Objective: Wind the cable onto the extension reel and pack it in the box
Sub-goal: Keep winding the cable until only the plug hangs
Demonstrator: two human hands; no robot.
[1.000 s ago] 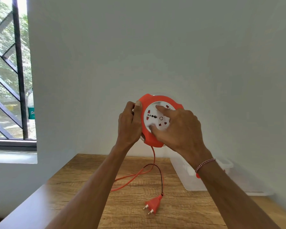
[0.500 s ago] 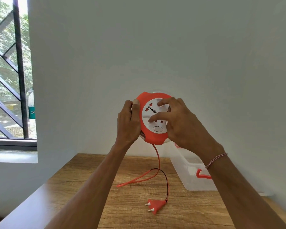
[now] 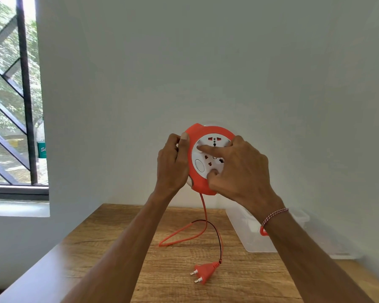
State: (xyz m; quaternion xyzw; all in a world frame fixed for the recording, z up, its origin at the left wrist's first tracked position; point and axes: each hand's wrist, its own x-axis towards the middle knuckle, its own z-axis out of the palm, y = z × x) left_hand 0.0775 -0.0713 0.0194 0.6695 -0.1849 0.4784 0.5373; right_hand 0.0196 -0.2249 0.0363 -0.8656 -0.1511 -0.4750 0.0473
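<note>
Nearest the camera, the orange two-pin plug (image 3: 204,271) lies flat on the wooden surface (image 3: 118,259), pins toward 8 o'clock. From it the orange cable (image 3: 185,231) runs back, loops toward 9 o'clock on the wood, then climbs straight up to the bottom of the extension reel (image 3: 200,182). The reel is held in the air above the far part of the surface, its white socket face toward the camera. The left hand (image 3: 172,165) is curled closed around the reel's rim at 9 o'clock, thumb pressed on the orange edge. The right hand (image 3: 243,169) lies spread over the face from 3 o'clock, index fingertip and thumb tip pressing on the white disc. At 3 o'clock from the loop, a clear plastic box (image 3: 256,241) stands on the surface, partly hidden by the right forearm. Far off at 9 o'clock, in the window (image 3: 9,95), a bottle (image 3: 41,147) shows a green label with the letter "S"; the rest is cut off.
</note>
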